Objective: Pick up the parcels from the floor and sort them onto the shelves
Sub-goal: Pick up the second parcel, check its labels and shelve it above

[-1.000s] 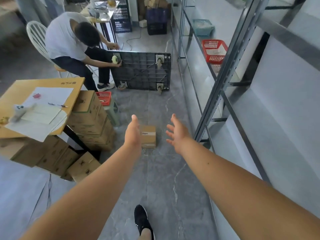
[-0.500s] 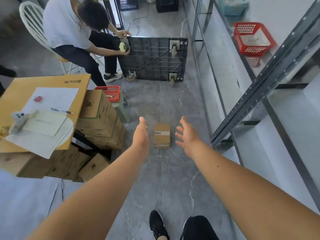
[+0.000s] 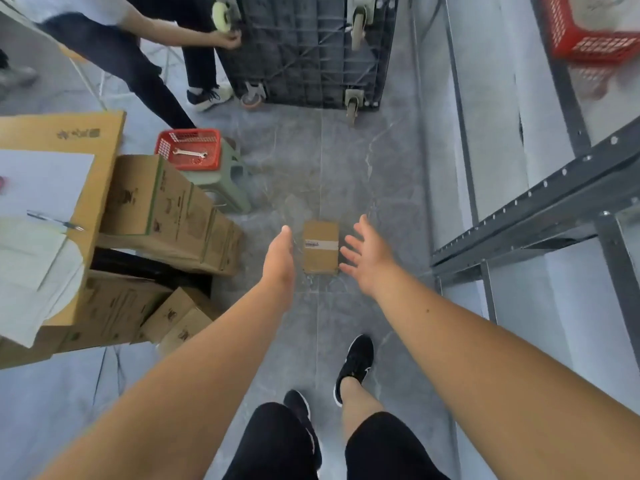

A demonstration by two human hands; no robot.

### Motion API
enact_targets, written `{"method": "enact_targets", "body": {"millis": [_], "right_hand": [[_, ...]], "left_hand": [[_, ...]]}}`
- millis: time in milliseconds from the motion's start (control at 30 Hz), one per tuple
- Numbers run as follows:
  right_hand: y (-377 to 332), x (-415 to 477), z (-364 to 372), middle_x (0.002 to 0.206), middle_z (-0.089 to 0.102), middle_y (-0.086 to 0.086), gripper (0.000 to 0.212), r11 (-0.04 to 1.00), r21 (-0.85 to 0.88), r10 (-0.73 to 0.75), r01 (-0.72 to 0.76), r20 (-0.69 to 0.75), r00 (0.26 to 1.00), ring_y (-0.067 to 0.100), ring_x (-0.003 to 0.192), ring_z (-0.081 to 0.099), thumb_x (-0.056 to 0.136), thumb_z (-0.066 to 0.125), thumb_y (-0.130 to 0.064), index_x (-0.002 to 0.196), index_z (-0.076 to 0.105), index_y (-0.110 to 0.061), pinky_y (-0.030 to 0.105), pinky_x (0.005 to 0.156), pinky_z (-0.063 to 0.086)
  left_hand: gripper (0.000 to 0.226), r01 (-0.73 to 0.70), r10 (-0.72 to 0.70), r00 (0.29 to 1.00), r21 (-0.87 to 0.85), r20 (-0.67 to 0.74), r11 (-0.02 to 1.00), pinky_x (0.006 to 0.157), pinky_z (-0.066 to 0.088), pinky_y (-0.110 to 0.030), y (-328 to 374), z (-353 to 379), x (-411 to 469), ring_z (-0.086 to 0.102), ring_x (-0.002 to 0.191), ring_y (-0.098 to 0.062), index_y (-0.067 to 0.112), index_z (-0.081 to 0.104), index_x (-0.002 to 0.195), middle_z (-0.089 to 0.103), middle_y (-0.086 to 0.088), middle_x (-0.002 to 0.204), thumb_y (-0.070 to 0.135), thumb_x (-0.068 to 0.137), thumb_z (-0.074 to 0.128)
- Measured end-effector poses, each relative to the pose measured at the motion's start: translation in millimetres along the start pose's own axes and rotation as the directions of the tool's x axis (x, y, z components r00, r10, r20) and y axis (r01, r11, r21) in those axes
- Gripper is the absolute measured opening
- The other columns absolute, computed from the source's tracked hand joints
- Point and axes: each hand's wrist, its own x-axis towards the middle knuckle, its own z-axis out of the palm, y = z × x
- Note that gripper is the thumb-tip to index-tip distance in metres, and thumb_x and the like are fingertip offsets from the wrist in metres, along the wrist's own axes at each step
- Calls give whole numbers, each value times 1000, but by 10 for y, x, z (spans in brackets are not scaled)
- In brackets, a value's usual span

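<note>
A small brown cardboard parcel [image 3: 320, 247] with a white label lies flat on the grey floor in the middle of the aisle. My left hand [image 3: 279, 261] is held edge-on just left of it, fingers together and straight, holding nothing. On the parcel's right, my right hand [image 3: 367, 257] is spread open, palm facing the parcel, fingertips close to its edge. Neither hand grips the parcel. The grey metal shelves [image 3: 540, 199] run along the right side.
Stacked cardboard boxes [image 3: 162, 209] and a board with papers [image 3: 52, 188] crowd the left. A red basket [image 3: 189, 149] with a wrench sits on a green stool. A person works on an upturned black trolley [image 3: 308, 50] ahead. Another red basket [image 3: 595, 26] stands on the shelf.
I have stepped forward and bent down; the view tilted downward. Both hands have come closer to the parcel and now flank it. My legs and shoes have come into view.
</note>
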Motion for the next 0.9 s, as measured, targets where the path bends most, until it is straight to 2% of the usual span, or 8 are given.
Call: {"method": "enact_targets", "body": {"millis": [33, 100, 200, 233, 333, 433, 667, 900], "right_hand": [[-17, 110, -32, 168, 44, 7, 66, 1000, -5, 16, -16, -9, 1000, 29, 149, 48, 109, 39, -61, 164, 37, -25, 49, 108, 42], [-32, 353, -82, 167, 45, 7, 64, 999, -3, 43, -43, -23, 999, 29, 149, 48, 109, 39, -60, 163, 39, -25, 46, 104, 42], [-55, 745, -89, 166, 47, 7, 61, 998, 25, 64, -62, -53, 997, 30, 149, 49, 110, 40, -57, 162, 41, -25, 46, 103, 42], [-56, 889, -84, 166, 47, 7, 61, 998, 33, 64, -62, -67, 996, 30, 149, 49, 110, 41, -57, 162, 41, -25, 47, 104, 43], [-4, 1370, -26, 166, 47, 7, 60, 996, 42, 82, -78, -88, 993, 29, 148, 50, 110, 40, -56, 162, 42, -25, 47, 107, 44], [123, 1713, 2, 163, 50, 5, 57, 994, 38, 106, -102, -94, 990, 28, 147, 50, 111, 40, -55, 158, 47, -25, 50, 115, 43], [695, 2864, 4, 154, 55, 5, 52, 988, -1, 151, -153, -163, 975, 21, 118, 56, 110, 45, -53, 153, 52, -24, 47, 108, 45], [1299, 3939, -151, 167, 46, 8, 63, 977, 51, 212, -206, -220, 952, 29, 147, 51, 109, 45, -56, 163, 42, -23, 51, 116, 41]], "left_hand": [[68, 27, -27, 1000, -9, -5, 1000, 126, 28, -46, -14, 61, 121, 40, 154, -19, 21, 33, 166, 37, 0, 171, 59, 110, 36], [65, 65, -66, 997, -21, -30, 998, 117, 34, -41, -79, 154, 346, 52, 138, -17, 23, 39, 163, 52, 3, 159, 59, 109, 38], [51, 85, -86, 994, -25, -64, 996, 96, 40, -33, -165, 245, 670, 58, 97, 0, 29, 48, 152, 62, 20, 112, 56, 110, 39], [48, 93, -94, 994, -24, -62, 995, 96, 43, -33, -205, 269, 821, 59, 99, 0, 30, 49, 151, 63, 19, 115, 54, 111, 40], [50, 147, -147, 989, -7, -32, 989, 119, 35, -41, -338, 291, 1347, 53, 139, -13, 26, 50, 154, 54, 5, 152, 51, 112, 40], [33, 176, -176, 984, 5, -12, 984, 112, 36, -39, -486, 266, 1729, 59, 117, -7, 34, 61, 130, 54, 6, 142, 51, 112, 38], [62, 261, -257, 965, 86, -50, 962, 127, 30, -48, -985, 146, 2967, 39, 154, -23, 22, 36, 164, 41, -1, 169, 52, 110, 43], [60, 250, -241, 968, 188, -69, 950, 126, 31, -47, -1633, 60, 4017, 40, 154, -23, 23, 37, 164, 41, 0, 169, 52, 111, 42]]}}
